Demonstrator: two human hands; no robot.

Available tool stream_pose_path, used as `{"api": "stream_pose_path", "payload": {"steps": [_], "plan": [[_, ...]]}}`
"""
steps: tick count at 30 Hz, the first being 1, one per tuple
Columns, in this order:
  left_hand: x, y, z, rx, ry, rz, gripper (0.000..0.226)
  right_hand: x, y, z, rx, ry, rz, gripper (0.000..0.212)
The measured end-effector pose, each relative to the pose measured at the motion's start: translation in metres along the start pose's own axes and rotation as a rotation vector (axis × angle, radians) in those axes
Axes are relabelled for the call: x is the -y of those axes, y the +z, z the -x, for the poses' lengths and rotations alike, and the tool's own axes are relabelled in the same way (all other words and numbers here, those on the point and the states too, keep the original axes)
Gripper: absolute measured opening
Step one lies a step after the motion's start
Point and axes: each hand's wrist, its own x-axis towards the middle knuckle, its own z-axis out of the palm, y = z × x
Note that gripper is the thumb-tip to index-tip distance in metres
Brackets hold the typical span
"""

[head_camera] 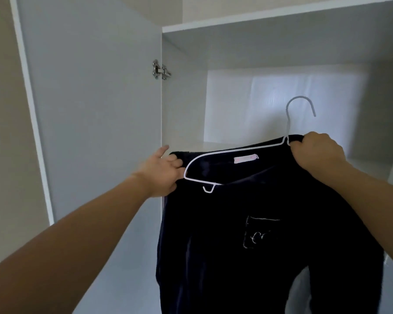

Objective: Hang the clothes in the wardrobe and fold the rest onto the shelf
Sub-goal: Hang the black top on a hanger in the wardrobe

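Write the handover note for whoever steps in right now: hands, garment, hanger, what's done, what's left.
Left hand grips the dark navy long-sleeved top at its left shoulder, by the end of the thin white wire hanger.
Right hand grips the top and hanger at the base of the hook.
Both are held up before the open white wardrobe.
Done: hanger partly in the neckline.
Left: seat the top, hang it (no rail in view), fold the rest.

Head view, close on an open wardrobe

The single camera sits at head height, facing forward and slightly up into the wardrobe (281, 53), its open door (89, 109) at 10 o'clock; both forearms reach in from 7 and 4 o'clock.
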Motion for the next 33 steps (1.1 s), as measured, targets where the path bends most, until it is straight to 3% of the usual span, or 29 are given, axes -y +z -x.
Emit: {"api": "stream_pose_path", "payload": {"steps": [4, 9, 16, 20, 25, 28, 29, 31, 33], "plan": [[0.003, -0.007, 0.0, -0.174, 0.146, -0.106, 0.03, -0.004, -0.013, -0.006, -0.041, 0.044, -0.03, 0.041], [-0.009, -0.019, 0.002, 0.035, 0.247, 0.007, 0.032, -0.004, -0.023, -0.01, -0.062, 0.108, -0.087, 0.036], [-0.046, -0.031, 0.02, -0.205, 0.511, 0.077, 0.03, -0.013, -0.025, -0.006, -0.01, 0.237, -0.194, 0.035], [-0.067, -0.033, 0.012, -0.084, 0.397, 0.237, 0.039, -0.011, -0.031, -0.005, 0.024, 0.25, -0.281, 0.034], [-0.031, -0.018, 0.011, -0.109, 0.241, 0.367, 0.038, -0.017, -0.042, 0.004, -0.034, 0.093, -0.048, 0.031], [-0.014, -0.029, 0.006, 0.015, 0.189, 0.339, 0.025, -0.018, -0.044, 0.01, -0.026, 0.018, 0.101, 0.029], [-0.012, -0.035, 0.004, -0.046, 0.216, 0.318, 0.021, -0.017, -0.045, 0.012, -0.03, -0.004, 0.142, 0.028], [-0.013, -0.043, 0.0, -0.351, 0.305, 0.209, 0.023, -0.013, -0.045, 0.016, -0.036, -0.031, 0.194, 0.029], [-0.02, -0.051, -0.009, -0.635, 0.186, 0.227, 0.025, -0.005, -0.041, 0.019, -0.015, -0.034, 0.155, 0.028]]}}
